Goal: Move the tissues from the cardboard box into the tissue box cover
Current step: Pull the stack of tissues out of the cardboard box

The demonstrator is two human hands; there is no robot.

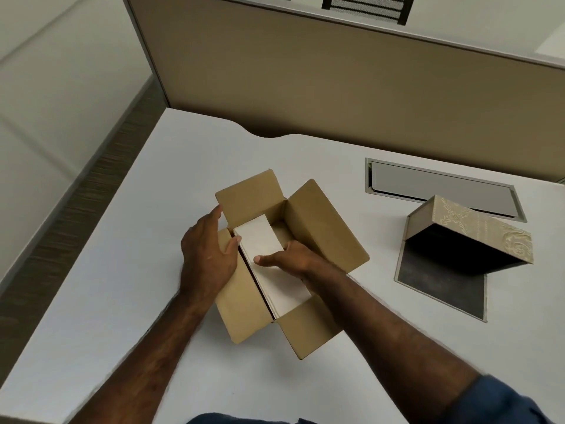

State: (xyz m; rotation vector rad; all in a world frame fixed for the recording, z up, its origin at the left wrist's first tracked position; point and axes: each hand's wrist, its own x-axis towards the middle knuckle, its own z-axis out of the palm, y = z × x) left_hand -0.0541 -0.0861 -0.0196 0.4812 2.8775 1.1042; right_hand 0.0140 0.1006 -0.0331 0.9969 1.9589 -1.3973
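A brown cardboard box [321, 228] lies open on the white desk [122, 286], its flaps spread out. A white stack of tissues [260, 240] sits inside, tilted up out of the opening. My left hand [208, 255] grips the stack's left side, thumb on top. My right hand [293, 261] holds the stack from the right, thumb across its top face. The tissue box cover [477, 228], beige with a floral pattern, stands open at the right with its lid raised over a dark base panel [443, 286].
A grey cable hatch [440, 185] is set into the desk behind the cover. A tan partition wall [336, 87] closes the far edge. The desk's left edge drops to a floor strip.
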